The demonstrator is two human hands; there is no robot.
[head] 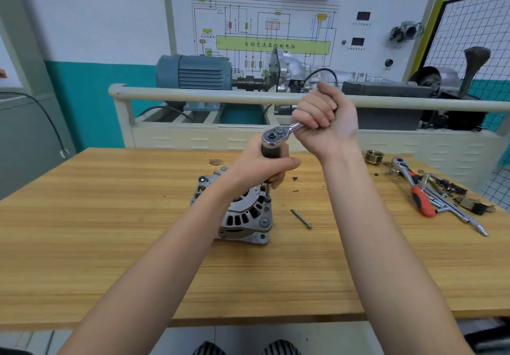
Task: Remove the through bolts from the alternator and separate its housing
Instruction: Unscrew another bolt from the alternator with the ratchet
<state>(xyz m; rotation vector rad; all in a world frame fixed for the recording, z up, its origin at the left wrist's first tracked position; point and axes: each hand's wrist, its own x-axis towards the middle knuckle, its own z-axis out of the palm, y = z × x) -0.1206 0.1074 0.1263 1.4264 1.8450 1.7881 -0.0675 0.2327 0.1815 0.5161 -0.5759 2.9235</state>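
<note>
Standing mid-bench on the wooden table [110,244], the alternator [242,214] takes a ratchet [278,134]: left hand [259,167] grips its extension [271,154], right hand [325,114] clenches the handle; a freed through bolt [301,218] lies just beside.

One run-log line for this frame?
left hand steadies extension | right hand grips ratchet | alternator upright | loose bolt on table

Ratchet handle [296,127]: hidden inside the right hand [323,114].
Socket tip: perhaps on a bolt, too small to tell.
Alternator [242,216] top: behind the left hand [259,169].
</note>
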